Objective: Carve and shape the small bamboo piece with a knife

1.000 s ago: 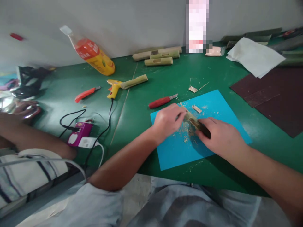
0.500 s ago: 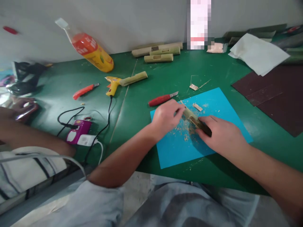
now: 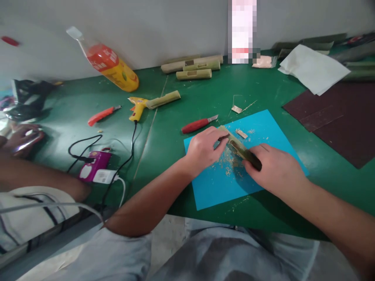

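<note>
Nearest, the counter's (image 3: pixel 164 140) front edge runs just beyond the person's lap, and a narrow strip of bare green lies between it and the lowest corner of the blue sheet (image 3: pixel 211 195). On the left, a black cord and a purple power strip (image 3: pixel 95 166) take up the ground beside the left forearm; to the right, the surface is open up to the dark board (image 3: pixel 336 132). Over the sheet, the right hand (image 3: pixel 272 166) is closed around the dark near end of a bamboo tube (image 3: pixel 240 149), which slants away to the left with a cut opening along its upper side. The left hand (image 3: pixel 205 146) is curled at the tube's far end, thumb close to the forefinger, with a small dark bit at the fingertips; whether it grips that, the tube or both, I cannot tell. Shavings (image 3: pixel 228 170) litter the sheet beneath, and a pale chip (image 3: pixel 241 134) lies just past the tube. Beyond the sheet's far-left edge rests a red-handled knife (image 3: pixel 195 125), near the left hand. Farther on, a yellow glue gun (image 3: pixel 137 108) meets a split bamboo piece (image 3: pixel 164 100), leaving bare counter between them and the knife. Cut bamboo lengths (image 3: pixel 193 74) line the wall.
</note>
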`<state>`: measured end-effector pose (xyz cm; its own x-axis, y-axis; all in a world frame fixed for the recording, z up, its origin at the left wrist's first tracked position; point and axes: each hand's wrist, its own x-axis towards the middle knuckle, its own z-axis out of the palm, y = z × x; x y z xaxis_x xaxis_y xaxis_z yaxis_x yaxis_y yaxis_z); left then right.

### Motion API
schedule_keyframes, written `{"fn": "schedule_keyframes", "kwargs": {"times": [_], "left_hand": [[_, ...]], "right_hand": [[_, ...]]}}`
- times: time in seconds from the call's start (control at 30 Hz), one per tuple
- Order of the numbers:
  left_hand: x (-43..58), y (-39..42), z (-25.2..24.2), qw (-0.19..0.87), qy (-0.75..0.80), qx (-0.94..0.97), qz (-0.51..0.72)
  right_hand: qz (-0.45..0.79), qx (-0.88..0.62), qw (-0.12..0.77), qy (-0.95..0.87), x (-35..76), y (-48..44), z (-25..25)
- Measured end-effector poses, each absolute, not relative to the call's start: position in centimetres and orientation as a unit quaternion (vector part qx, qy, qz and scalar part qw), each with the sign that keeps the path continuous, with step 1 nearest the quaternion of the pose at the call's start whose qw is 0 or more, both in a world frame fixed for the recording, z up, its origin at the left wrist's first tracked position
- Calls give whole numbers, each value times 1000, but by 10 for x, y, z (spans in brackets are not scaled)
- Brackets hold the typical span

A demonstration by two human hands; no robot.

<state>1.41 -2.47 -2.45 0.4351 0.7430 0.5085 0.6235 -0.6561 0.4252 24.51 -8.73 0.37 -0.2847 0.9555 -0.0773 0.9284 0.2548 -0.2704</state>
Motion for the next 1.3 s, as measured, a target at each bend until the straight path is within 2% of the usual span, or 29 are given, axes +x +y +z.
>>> {"fn": "schedule_keyframes", "kwargs": {"times": [0.13,0.3,0.43,0.57,0.7,0.83,0.93,1.07,1.2,1.3], "left_hand": [[19,-25,-27,104,407,840,342],[29,-39,-29,79,327,891,303],[27,-39,-29,49,349,878,324],[26,-36,-30,60,319,901,288],[25,-35,-29,62,347,874,335],[25,-38,-28,77,314,899,296],[26,-39,-27,54,360,873,323],[27,-41,-26,58,314,903,289],[26,-40,-25,44,357,879,313],[26,-39,-25,70,326,898,288]], "right_hand": [[126,-607,50,-783,244,-87,2],[117,-613,31,-780,240,-89,3],[121,-619,16,-776,240,-88,6],[121,-618,15,-777,241,-87,5],[122,-619,25,-776,242,-88,4],[128,-615,27,-778,241,-88,4],[131,-620,26,-774,241,-88,4],[138,-618,27,-774,241,-88,4],[139,-621,28,-771,240,-87,4],[143,-618,25,-773,240,-87,4]]}}
